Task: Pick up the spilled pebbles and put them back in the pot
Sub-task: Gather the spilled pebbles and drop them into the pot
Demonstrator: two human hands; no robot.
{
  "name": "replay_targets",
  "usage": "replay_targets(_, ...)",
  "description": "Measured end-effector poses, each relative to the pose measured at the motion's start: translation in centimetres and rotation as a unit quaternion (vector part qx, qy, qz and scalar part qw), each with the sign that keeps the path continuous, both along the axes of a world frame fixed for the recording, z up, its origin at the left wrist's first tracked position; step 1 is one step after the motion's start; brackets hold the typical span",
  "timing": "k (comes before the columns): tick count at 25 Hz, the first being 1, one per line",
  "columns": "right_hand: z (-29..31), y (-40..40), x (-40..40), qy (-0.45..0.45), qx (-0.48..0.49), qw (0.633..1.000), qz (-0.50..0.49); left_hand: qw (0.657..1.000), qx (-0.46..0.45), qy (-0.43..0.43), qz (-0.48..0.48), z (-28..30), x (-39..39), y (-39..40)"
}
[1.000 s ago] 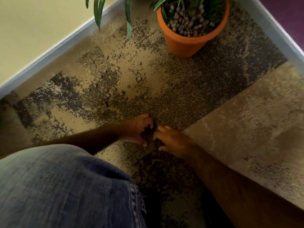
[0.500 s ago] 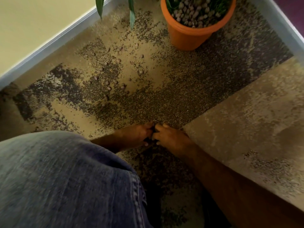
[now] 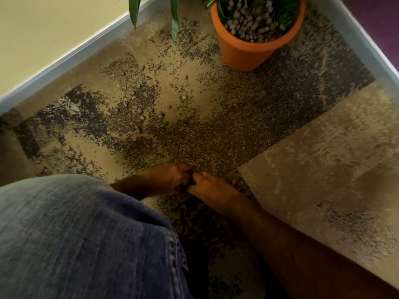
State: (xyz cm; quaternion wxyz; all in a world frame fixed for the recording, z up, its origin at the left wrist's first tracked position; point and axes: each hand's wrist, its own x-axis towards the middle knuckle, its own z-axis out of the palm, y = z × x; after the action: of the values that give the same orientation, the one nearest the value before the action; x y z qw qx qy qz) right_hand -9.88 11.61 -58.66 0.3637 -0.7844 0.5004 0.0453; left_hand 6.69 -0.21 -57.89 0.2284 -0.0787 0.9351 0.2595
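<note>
A person crouches over a mottled tan-and-dark carpet [image 3: 313, 160] in the corner of a room, one knee in blue denim [image 3: 75, 238] filling the lower left of the view. Both bare forearms reach down to the floor just ahead of the knee, and the two hands meet there, fingertips touching.

The left hand [image 3: 170, 180] is curled inward, its fingers bent toward the carpet. The right hand [image 3: 212, 187] faces it with the fingers drawn together. Something small and dark sits in the shadow between them, but it is too dim to say whether it is a pebble or only shade, so I cannot tell whether either grip is grasping anything or is simply clenched over the pile.

An orange pot [image 3: 252, 50] holding a green plant [image 3: 172, 18] stands well apart from the hands, in the far corner near the grey skirting board [image 3: 71, 61]. Its top is already covered with pale rounded pebbles.

The spilled pebbles [image 3: 141, 112] lie scattered on the carpet between the hands and the pot, loosely spread toward the left wall, none touching the hands.

By the look of it, the job is at an early stage: more than a dozen pebbles remain on the floor, and nothing is on its way to the pot.
</note>
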Motion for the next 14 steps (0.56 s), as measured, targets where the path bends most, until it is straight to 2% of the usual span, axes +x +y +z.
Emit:
replay_targets(2,0.3,-0.5,0.3,0.015,0.006,0.999,0.029,0.998,-0.046,0.020,-0.024,0.1,0.3,-0.2)
replay_targets(4,0.4,-1.0,0.6,0.031,0.019,0.998,0.050,0.998,-0.053,0.001,-0.024,-0.2,0.5,-0.6)
replay_targets(7,0.1,-1.8,0.1,0.030,0.057,0.997,0.035,0.998,-0.044,0.003,0.043,-0.5,0.6,-2.1)
replay_targets(10,-0.2,-2.9,-2.1,-0.030,0.096,0.991,-0.093,0.993,-0.023,0.044,0.109,-0.4,0.3,-4.0)
replay_targets(12,0.5,-4.5,-4.6,-0.092,0.060,0.964,-0.240,0.983,-0.016,0.072,0.166,0.3,-0.8,-5.7)
replay_targets(14,2.1,-7.2,-7.4,-0.117,-0.007,0.929,-0.351,0.968,-0.015,0.092,0.231,1.8,-3.0,-7.7)
